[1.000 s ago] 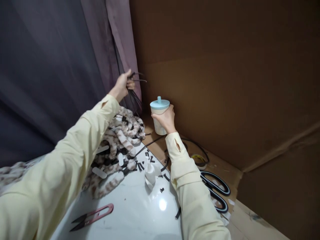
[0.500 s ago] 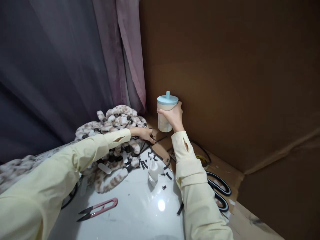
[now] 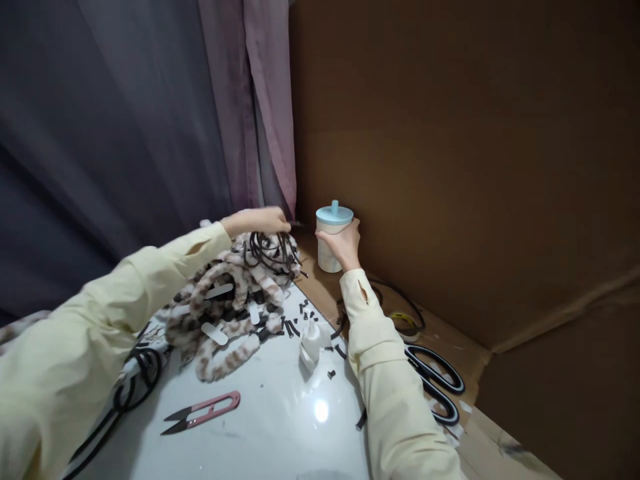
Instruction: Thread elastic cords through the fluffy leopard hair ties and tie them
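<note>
The left hand (image 3: 264, 220) is gripping dark cords (image 3: 265, 252) above a fluffy pile (image 3: 266, 283), its arm (image 3: 145, 273) outstretched; the right hand (image 3: 344, 243) is clasping a lidded cup (image 3: 327, 259) near the cardboard wall (image 3: 450, 167), its sleeve (image 3: 390, 373) partly hiding scissors (image 3: 424, 377)

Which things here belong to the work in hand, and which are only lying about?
Likely in use:
lidded cup, in the right hand
dark cords, at the left hand

Apparently lying about:
pink-handled snips
large scissors
tape roll
white scrap
fluffy loops (perhaps)

Lidded cup (image 3: 327, 259), one; pink snips (image 3: 203, 419), one; large scissors (image 3: 425, 381), one; tape roll (image 3: 403, 316), one; white tags (image 3: 215, 334), at least three
</note>
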